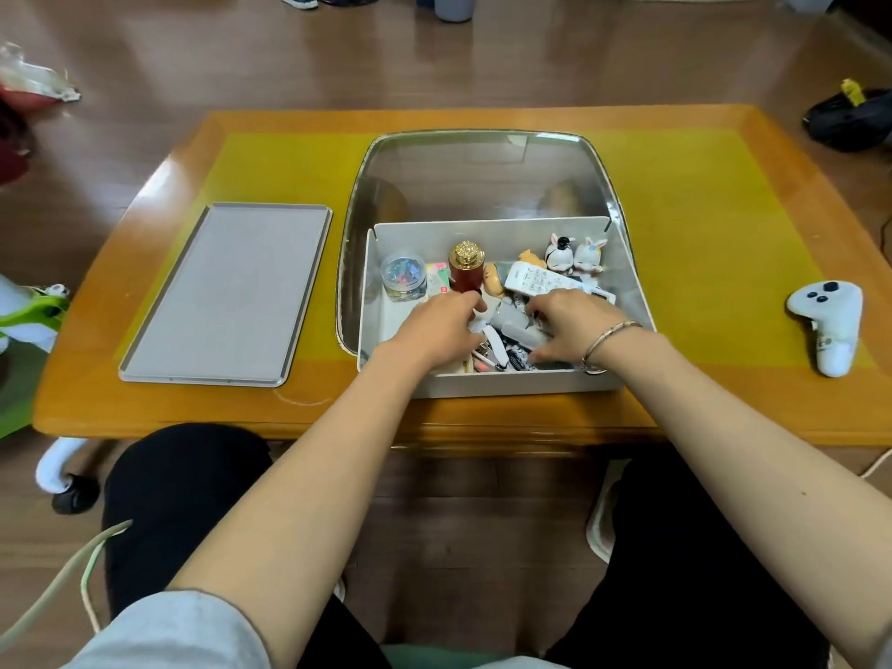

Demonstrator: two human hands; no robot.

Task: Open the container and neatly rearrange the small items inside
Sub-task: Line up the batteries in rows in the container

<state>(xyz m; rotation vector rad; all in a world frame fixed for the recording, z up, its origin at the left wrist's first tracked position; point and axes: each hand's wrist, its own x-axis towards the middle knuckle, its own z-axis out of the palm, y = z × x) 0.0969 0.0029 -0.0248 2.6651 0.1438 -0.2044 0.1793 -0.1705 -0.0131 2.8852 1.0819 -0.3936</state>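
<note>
Two bare forearms reach from the near edge up into an open white box [487, 383] that sits on the desk [700, 388] just right of centre. The left hand [434, 330] lies at the box's seven o'clock, fingers curled down into the clutter, their tips beside the base of a red bottle [466, 275]; whether they grip anything I cannot tell. The right hand [569, 325], a bracelet [608, 338] on its wrist, lies at five o'clock with fingers and thumb curled round a pale grey cylinder [514, 325] lying on its side between the two hands. Under the hands sits a jumble of small dark and white items, too tangled to name. Farther in, a white remote [536, 282] lies tilted at the box's centre, touching the right hand's fingers. At ten o'clock stands a clear round jar [403, 275] of coloured bits; the gold-capped red bottle is upright just right of it. At one o'clock two small rabbit figures [577, 255] stand side by side against the far wall. Beyond the box a clear lid [478, 176] stands raised from its far side. At the desk's nine o'clock lies a flat grey tray [227, 296], well apart from the box; at three o'clock lies a white controller [828, 321].
</note>
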